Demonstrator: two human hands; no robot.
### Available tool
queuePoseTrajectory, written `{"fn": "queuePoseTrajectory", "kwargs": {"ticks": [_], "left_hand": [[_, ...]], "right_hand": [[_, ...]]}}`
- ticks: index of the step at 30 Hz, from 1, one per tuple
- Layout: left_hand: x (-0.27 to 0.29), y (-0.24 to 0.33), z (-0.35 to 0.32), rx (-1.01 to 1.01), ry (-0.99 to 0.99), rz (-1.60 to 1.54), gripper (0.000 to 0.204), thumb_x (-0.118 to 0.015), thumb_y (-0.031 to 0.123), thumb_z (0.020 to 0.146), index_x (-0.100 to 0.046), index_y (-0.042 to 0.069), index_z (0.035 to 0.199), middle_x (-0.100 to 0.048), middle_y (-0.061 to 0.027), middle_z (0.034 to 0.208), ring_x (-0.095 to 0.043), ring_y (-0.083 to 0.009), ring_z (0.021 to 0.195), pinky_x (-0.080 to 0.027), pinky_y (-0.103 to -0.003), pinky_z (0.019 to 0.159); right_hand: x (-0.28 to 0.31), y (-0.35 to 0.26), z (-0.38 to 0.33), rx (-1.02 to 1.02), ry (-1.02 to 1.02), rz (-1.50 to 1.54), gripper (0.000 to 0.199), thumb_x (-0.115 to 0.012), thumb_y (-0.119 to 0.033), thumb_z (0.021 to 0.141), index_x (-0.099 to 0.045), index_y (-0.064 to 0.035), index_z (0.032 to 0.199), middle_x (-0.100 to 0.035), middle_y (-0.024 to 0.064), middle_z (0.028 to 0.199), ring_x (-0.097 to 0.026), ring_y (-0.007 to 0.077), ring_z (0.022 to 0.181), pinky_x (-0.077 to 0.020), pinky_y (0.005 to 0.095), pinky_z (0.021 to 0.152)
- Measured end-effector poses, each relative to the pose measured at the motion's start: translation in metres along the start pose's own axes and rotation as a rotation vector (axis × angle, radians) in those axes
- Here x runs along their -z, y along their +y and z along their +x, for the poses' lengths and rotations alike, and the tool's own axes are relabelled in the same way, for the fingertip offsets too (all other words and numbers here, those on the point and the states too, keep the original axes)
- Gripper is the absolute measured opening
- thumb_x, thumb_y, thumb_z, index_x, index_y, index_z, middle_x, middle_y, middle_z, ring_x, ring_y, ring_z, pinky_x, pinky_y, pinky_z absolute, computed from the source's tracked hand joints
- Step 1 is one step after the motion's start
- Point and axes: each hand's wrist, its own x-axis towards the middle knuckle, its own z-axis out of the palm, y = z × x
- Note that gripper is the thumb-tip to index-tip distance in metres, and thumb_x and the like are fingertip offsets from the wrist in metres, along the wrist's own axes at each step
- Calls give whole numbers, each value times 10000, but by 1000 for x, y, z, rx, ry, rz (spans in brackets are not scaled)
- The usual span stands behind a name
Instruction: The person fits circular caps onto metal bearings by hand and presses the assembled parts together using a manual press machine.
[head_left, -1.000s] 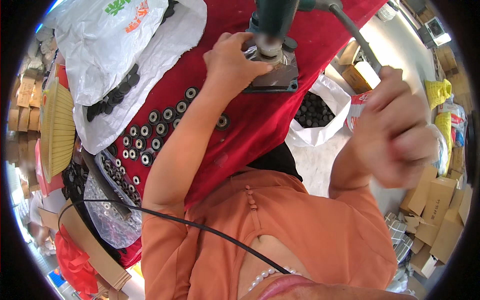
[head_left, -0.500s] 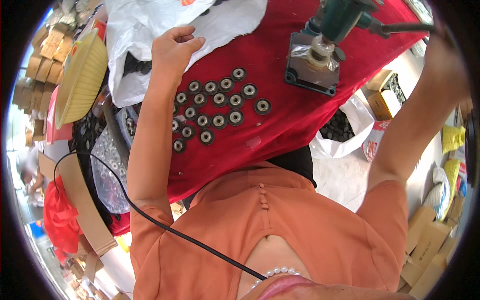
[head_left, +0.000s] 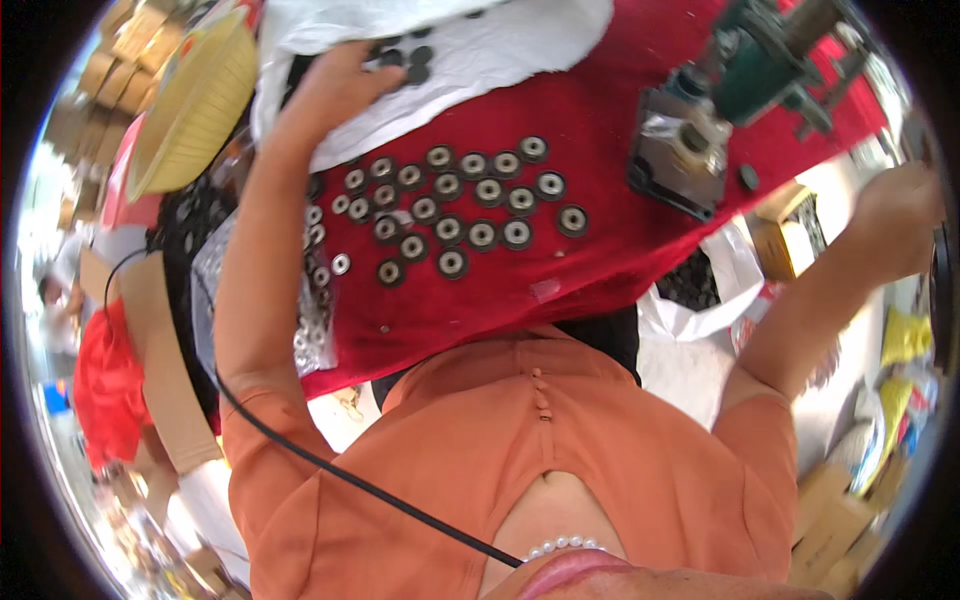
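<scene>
My left hand [head_left: 345, 88] rests over a white plastic sack [head_left: 470, 85] on the table, thumb apart from the other fingers. Just past the fingertips lie several dark round discs [head_left: 418, 65]. Below, black-rimmed metal bearings [head_left: 487, 191] are laid out on the red cloth [head_left: 590, 260]. At the far right, my right hand [head_left: 900, 215] is blurred against the edge of the picture, and its fingers cannot be made out. A green hand press [head_left: 765, 75] stands left of it, with a whitish, film-wrapped piece [head_left: 695, 140] over its base.
A clear bag of small metal rings [head_left: 315, 335] lies by my left forearm. At the left stands a yellow ribbed basin [head_left: 195, 105]. An open white bag of dark discs [head_left: 700, 285] sits below the table's right edge, near a cardboard box [head_left: 785, 240].
The view has shifted, showing more bearings and the clear bag. My left hand has moved onto the sack beside the dark discs. My right hand now appears lower, and the press lever sits differently.
</scene>
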Motion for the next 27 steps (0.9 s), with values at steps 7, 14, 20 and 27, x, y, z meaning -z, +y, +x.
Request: {"fn": "queuePoseTrajectory", "kwargs": {"ticks": [7, 14, 20, 27], "left_hand": [[-12, -15, 2, 205, 122, -384, 573, -740, 237, 887, -569, -29, 1364, -672, -136, 1208, -631, -172, 1071, -461, -292, 963], [-5, -50, 8, 254, 13, -492, 592, -747, 266, 889, -551, -27, 1364, -634, -123, 1266, -604, -194, 1109, -447, -288, 958], [-2, -36, 4, 258, 8, -518, 708, -693, 411, 907, -500, -24, 1430, -567, -149, 1398, -545, -218, 1204, -433, -339, 979], [17, -20, 3, 286, -11, -667, 740, -665, 474, 923, -486, -36, 1429, -527, -162, 1436, -525, -245, 1281, -440, -391, 1053]], "right_hand": [[125, 48, -74, -433, 233, -284, 264, -538, -127, 997, -671, -20, 1199, -671, 70, 1144, -626, 145, 959, -498, 288, 873], [139, 106, -101, 22, -714, -807, 360, -703, -132, 853, -692, -109, 1212, -684, 138, 1189, -594, 325, 1166, -455, 412, 990], [156, 87, -105, -69, -699, -792, 308, -733, -128, 826, -713, -85, 1131, -698, 120, 1123, -640, 325, 1030, -473, 408, 934], [242, 90, -137, -38, -701, -1090, 427, -733, -210, 858, -653, -47, 1244, -631, 156, 1300, -561, 355, 1210, -400, 441, 1059]]}}
